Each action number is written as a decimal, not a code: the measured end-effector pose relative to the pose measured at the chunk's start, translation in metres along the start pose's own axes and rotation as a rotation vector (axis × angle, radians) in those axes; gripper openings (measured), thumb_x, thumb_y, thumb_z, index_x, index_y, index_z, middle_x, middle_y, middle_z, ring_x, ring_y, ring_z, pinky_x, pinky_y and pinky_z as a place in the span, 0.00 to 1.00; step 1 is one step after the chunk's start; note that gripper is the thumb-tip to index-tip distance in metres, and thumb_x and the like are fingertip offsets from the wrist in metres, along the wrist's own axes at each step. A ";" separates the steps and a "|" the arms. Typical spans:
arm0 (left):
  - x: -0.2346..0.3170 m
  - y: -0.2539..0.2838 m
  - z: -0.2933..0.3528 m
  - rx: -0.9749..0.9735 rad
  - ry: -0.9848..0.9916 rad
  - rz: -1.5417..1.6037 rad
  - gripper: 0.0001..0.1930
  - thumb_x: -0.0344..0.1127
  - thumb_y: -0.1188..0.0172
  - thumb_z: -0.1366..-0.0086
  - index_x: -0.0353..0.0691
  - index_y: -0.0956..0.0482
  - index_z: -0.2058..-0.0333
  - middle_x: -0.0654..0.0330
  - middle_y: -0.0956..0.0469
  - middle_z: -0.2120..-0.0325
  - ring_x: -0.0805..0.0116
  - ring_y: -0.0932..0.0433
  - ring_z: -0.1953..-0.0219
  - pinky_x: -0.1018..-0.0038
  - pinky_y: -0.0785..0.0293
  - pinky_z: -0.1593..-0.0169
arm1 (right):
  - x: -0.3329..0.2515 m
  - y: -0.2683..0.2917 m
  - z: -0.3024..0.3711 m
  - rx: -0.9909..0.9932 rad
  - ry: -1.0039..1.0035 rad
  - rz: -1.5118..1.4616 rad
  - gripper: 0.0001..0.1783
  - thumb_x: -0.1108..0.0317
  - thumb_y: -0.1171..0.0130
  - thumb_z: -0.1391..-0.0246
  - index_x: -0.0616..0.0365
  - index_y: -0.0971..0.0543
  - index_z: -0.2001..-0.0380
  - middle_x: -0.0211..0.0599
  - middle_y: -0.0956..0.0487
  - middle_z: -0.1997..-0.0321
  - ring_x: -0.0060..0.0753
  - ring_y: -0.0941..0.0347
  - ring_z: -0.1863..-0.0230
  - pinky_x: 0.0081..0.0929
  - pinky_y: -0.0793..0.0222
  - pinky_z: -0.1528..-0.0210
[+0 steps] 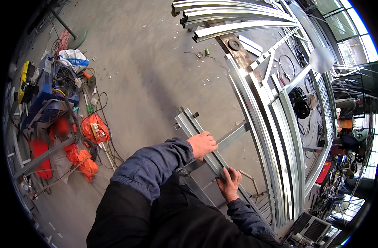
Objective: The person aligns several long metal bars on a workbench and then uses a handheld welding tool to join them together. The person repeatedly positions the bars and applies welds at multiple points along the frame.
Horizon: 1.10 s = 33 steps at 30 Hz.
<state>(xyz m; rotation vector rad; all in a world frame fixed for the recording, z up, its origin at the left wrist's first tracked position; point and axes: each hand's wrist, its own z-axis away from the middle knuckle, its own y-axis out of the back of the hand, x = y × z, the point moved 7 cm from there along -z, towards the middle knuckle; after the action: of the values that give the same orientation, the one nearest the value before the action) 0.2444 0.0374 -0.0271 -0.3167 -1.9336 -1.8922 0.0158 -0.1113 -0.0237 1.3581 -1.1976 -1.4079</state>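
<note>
A long silvery metal channel lies slantwise in front of me, its far end pointing up and left with small dark fittings at the tip. My left hand is closed over the channel near that far end, fingers bent across its top. Farther down the same channel, my right hand grips it, fingertips on its upper face and thumb toward the near side. Underneath, a metal crossbar runs toward a stack of long profiles on the right. My palms hide parts of the channel.
More metal profiles jut out at the far right over a rusty beam. On the left floor stand a blue machine, orange bags and tangled cables. A black tool sits beyond the stack.
</note>
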 end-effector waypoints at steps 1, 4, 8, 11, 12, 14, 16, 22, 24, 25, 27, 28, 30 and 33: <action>0.001 0.003 -0.001 -0.015 -0.003 0.000 0.44 0.53 0.14 0.54 0.46 0.21 0.39 0.66 0.18 0.50 0.65 0.22 0.40 0.62 0.34 0.32 | -0.001 0.002 0.008 0.011 -0.008 -0.009 0.43 0.54 0.20 0.51 0.43 0.22 0.31 0.40 0.25 0.35 0.54 0.31 0.37 0.55 0.37 0.31; 0.005 0.007 -0.002 -0.031 0.014 -0.006 0.45 0.54 0.15 0.53 0.45 0.21 0.38 0.64 0.18 0.49 0.64 0.22 0.40 0.62 0.33 0.33 | -0.009 0.019 0.019 0.038 -0.043 -0.047 0.28 0.62 0.22 0.48 0.42 0.14 0.42 0.30 0.20 0.46 0.44 0.27 0.44 0.49 0.33 0.39; 0.008 0.008 -0.006 -0.049 0.015 -0.013 0.46 0.54 0.15 0.54 0.45 0.22 0.37 0.64 0.19 0.48 0.62 0.22 0.39 0.61 0.34 0.32 | -0.004 0.025 0.028 0.094 -0.075 -0.143 0.23 0.66 0.23 0.46 0.50 0.14 0.46 0.33 0.17 0.54 0.45 0.23 0.50 0.43 0.30 0.43; 0.011 0.006 -0.008 -0.065 0.023 -0.026 0.47 0.54 0.14 0.55 0.45 0.22 0.36 0.64 0.19 0.47 0.62 0.22 0.38 0.60 0.34 0.32 | 0.000 0.017 0.030 0.067 -0.158 -0.229 0.21 0.69 0.23 0.48 0.52 0.15 0.49 0.38 0.18 0.56 0.50 0.23 0.51 0.45 0.28 0.44; 0.011 0.005 -0.007 -0.065 0.027 -0.032 0.47 0.54 0.14 0.55 0.45 0.23 0.36 0.64 0.19 0.47 0.62 0.22 0.38 0.60 0.34 0.32 | -0.002 0.014 0.028 0.066 -0.149 -0.242 0.21 0.70 0.23 0.48 0.53 0.15 0.50 0.39 0.18 0.57 0.51 0.23 0.51 0.45 0.27 0.45; 0.014 0.007 -0.008 -0.069 0.031 -0.036 0.48 0.54 0.14 0.55 0.46 0.23 0.36 0.64 0.19 0.47 0.62 0.22 0.39 0.60 0.34 0.32 | -0.005 0.014 0.029 0.057 -0.150 -0.260 0.19 0.71 0.24 0.48 0.54 0.16 0.52 0.40 0.19 0.58 0.52 0.23 0.52 0.45 0.26 0.47; 0.014 0.010 -0.008 -0.053 0.033 -0.023 0.48 0.53 0.14 0.55 0.46 0.23 0.35 0.63 0.19 0.46 0.61 0.22 0.38 0.59 0.34 0.31 | -0.001 0.018 0.022 0.016 -0.060 -0.265 0.18 0.71 0.24 0.48 0.55 0.16 0.53 0.40 0.19 0.58 0.52 0.23 0.53 0.46 0.26 0.48; 0.016 0.009 -0.013 -0.041 0.000 -0.001 0.47 0.50 0.14 0.53 0.46 0.24 0.35 0.62 0.20 0.44 0.60 0.23 0.36 0.58 0.36 0.29 | -0.004 0.025 0.027 0.098 -0.061 -0.177 0.19 0.67 0.25 0.46 0.54 0.16 0.51 0.37 0.22 0.59 0.47 0.25 0.54 0.42 0.27 0.47; 0.021 0.009 -0.017 -0.014 -0.037 -0.002 0.46 0.50 0.15 0.53 0.46 0.25 0.35 0.62 0.20 0.43 0.59 0.23 0.37 0.57 0.36 0.29 | -0.002 0.030 0.028 0.060 -0.051 -0.169 0.18 0.66 0.26 0.44 0.53 0.17 0.50 0.36 0.22 0.59 0.45 0.25 0.53 0.42 0.27 0.46; 0.022 0.009 -0.018 -0.004 -0.041 -0.008 0.46 0.51 0.15 0.53 0.47 0.25 0.35 0.62 0.20 0.43 0.59 0.23 0.37 0.56 0.36 0.29 | 0.001 0.032 0.027 0.045 -0.044 -0.169 0.18 0.65 0.27 0.44 0.53 0.17 0.50 0.36 0.22 0.59 0.45 0.25 0.53 0.42 0.27 0.46; 0.023 0.007 -0.020 0.007 -0.038 -0.019 0.45 0.53 0.15 0.52 0.46 0.24 0.37 0.62 0.20 0.43 0.58 0.23 0.38 0.55 0.35 0.30 | 0.005 0.039 0.031 0.053 -0.054 -0.176 0.20 0.63 0.28 0.41 0.52 0.18 0.47 0.34 0.20 0.54 0.43 0.23 0.50 0.41 0.27 0.43; 0.025 0.008 -0.022 0.013 -0.043 -0.025 0.44 0.53 0.15 0.52 0.46 0.23 0.37 0.62 0.19 0.44 0.58 0.23 0.38 0.55 0.35 0.30 | 0.006 0.044 0.032 0.086 -0.069 -0.188 0.21 0.63 0.28 0.41 0.52 0.18 0.46 0.34 0.20 0.53 0.43 0.23 0.49 0.41 0.27 0.42; 0.031 0.012 -0.028 0.026 -0.044 -0.012 0.43 0.53 0.15 0.53 0.46 0.22 0.39 0.61 0.19 0.45 0.57 0.23 0.39 0.55 0.35 0.29 | 0.007 0.047 0.050 0.104 -0.134 -0.242 0.24 0.64 0.29 0.40 0.52 0.19 0.41 0.36 0.18 0.47 0.44 0.22 0.44 0.41 0.27 0.38; 0.038 0.015 -0.029 -0.002 -0.040 -0.044 0.44 0.51 0.14 0.55 0.45 0.22 0.39 0.61 0.19 0.44 0.57 0.23 0.37 0.55 0.36 0.29 | 0.001 0.063 0.090 0.166 -0.189 -0.324 0.26 0.65 0.29 0.40 0.53 0.19 0.39 0.37 0.18 0.44 0.45 0.22 0.42 0.42 0.27 0.37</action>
<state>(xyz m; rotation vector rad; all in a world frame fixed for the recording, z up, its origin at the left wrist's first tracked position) 0.2212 0.0044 0.0030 -0.3171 -1.9800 -1.9295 -0.0771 -0.1178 0.0342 1.6186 -1.2806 -1.7259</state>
